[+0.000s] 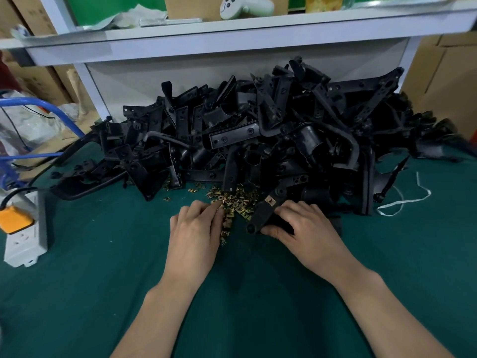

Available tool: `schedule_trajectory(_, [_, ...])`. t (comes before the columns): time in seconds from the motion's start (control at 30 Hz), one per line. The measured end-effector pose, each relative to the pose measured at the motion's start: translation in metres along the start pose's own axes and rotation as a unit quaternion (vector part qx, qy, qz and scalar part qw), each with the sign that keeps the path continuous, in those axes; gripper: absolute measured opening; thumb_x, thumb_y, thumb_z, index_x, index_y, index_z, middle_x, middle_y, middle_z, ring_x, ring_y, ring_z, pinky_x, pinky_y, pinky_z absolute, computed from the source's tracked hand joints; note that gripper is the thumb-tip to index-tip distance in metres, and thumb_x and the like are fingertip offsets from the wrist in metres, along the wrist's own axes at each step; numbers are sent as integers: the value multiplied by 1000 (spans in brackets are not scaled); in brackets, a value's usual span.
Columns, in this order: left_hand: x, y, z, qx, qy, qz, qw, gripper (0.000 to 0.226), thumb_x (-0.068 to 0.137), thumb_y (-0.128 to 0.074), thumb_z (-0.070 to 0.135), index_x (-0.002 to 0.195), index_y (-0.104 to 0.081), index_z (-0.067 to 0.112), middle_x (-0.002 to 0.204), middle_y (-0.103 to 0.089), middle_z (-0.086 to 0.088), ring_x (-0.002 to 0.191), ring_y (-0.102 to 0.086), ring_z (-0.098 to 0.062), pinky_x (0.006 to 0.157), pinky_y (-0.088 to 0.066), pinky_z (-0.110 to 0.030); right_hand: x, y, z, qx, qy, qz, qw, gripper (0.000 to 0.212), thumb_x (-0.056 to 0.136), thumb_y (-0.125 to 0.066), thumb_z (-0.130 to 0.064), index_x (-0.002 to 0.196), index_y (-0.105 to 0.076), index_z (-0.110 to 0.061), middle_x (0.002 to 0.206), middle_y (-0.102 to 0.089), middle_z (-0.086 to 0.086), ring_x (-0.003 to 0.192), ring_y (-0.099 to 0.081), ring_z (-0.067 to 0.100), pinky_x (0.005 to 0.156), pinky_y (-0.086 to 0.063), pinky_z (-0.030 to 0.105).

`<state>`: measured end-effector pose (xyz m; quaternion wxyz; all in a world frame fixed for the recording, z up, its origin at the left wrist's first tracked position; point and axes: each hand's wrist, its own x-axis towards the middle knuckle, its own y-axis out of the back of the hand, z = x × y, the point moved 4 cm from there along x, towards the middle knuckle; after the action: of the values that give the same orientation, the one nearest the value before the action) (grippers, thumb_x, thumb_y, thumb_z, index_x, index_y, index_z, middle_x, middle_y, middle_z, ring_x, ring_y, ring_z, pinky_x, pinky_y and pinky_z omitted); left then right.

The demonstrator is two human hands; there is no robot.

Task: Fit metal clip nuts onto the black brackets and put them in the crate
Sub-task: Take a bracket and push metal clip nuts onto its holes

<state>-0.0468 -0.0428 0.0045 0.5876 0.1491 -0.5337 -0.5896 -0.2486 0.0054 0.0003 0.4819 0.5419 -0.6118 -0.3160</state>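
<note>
Lots of black brackets [258, 130] lie in one big messy heap at the back of the green table [103, 293]. We see flat strips with round holes, long bent arms and curved cup shapes, all dark and a little shiny.

Our two hands are apart, low in front of the heap. The right hand [307, 228] grips one bracket [260, 215], with the fingers on top and the thumb wrapped under it. This bracket lies on the table and points up and to the right. One gold nut [270, 201] sits clipped on its flat end, with a small hole in the middle.

The left hand [193, 236] curls its fingers [216, 208] down onto the clip nuts [240, 202]. We cannot tell if it has picked one up. The clip nuts are tiny, square and gold, in a loose pile between the hands and the heap.

The marks on the cardboard box [36, 14] at the top left are too blurry to read.
</note>
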Motion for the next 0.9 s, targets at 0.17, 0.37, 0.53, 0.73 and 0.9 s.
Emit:
schedule_trajectory(0.17, [-1,7,8,-240,60,13,969,30,101,-58,29,131,-63,35,90,-65,16,94,-59,-6,83,-44,-13,0,-1,0,-18,6,-14,1000,75,87,-28,-69,135,-61,-21,124,-58,-12,110,-48,10,91,-28,23])
schedule_trajectory(0.37, [1,-1,6,-494,160,-56,853,15,100,-59,25,101,-74,31,84,-72,7,77,-65,-5,74,-52,-17,1,-3,1,-20,2,-12,1000,67,91,-39,-64,135,-61,-18,124,-60,-10,110,-50,12,89,-26,22])
schedule_trajectory(0.53, [-1,-7,8,-581,156,-122,790,32,102,-52,16,115,-75,33,91,-66,4,81,-61,-10,78,-53,-25,2,-5,2,-9,-2,-12,1000,74,87,-33,-69,135,-61,-19,124,-61,-10,109,-50,11,86,-23,20])
schedule_trajectory(0.73, [0,-3,8,-565,180,-84,801,25,83,-68,37,107,-76,36,93,-74,3,75,-62,-8,78,-54,-23,3,-6,4,-5,1,-12,1000,82,83,-23,-75,134,-61,-24,122,-59,-14,106,-47,7,83,-21,18])
schedule_trajectory(0.9, [1,-1,7,-588,190,-79,782,17,87,-69,27,101,-78,30,91,-72,0,74,-68,-14,75,-58,-24,3,-6,3,1,4,0,1000,79,84,-27,-73,133,-62,-22,121,-61,-13,106,-48,8,82,-21,19])
